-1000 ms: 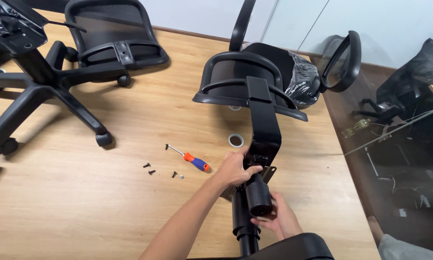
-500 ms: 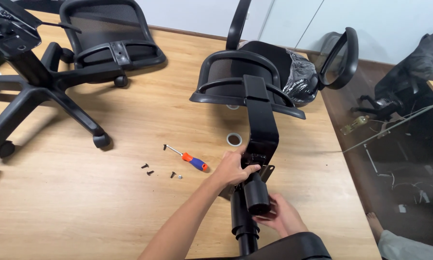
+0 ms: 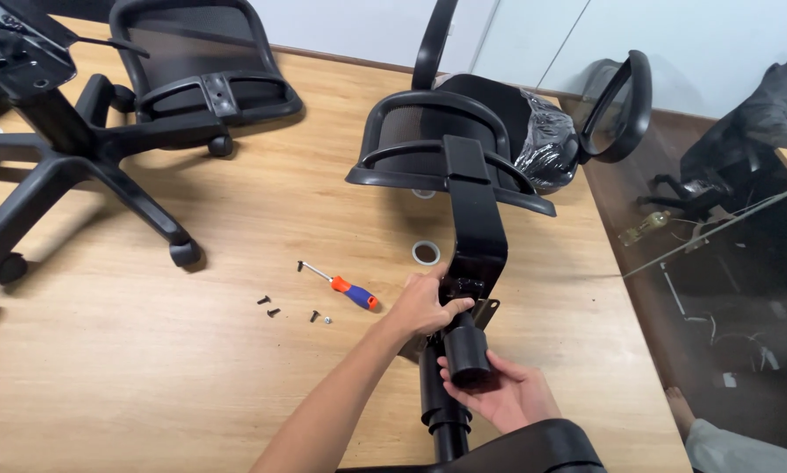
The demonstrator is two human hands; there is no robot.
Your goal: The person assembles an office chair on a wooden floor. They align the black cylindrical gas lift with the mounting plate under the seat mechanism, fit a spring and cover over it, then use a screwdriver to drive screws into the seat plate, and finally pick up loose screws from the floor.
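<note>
Chair backrest on wooden floor

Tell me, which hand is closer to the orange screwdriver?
Left. The left hand grips the chair bracket just right of the screwdriver; the right hand is lower and farther right, under the black cylinder.

Both hands grip black chair bracket.

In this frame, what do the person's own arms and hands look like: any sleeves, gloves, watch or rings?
Both hands are bare, with no gloves. The left hand comes in on a long forearm that is uncovered as far as the frame shows, with no sleeve, watch or band visible. The right hand shows only palm and fingers; its wrist is hidden behind a black chair part. No rings can be made out on either hand.
</note>
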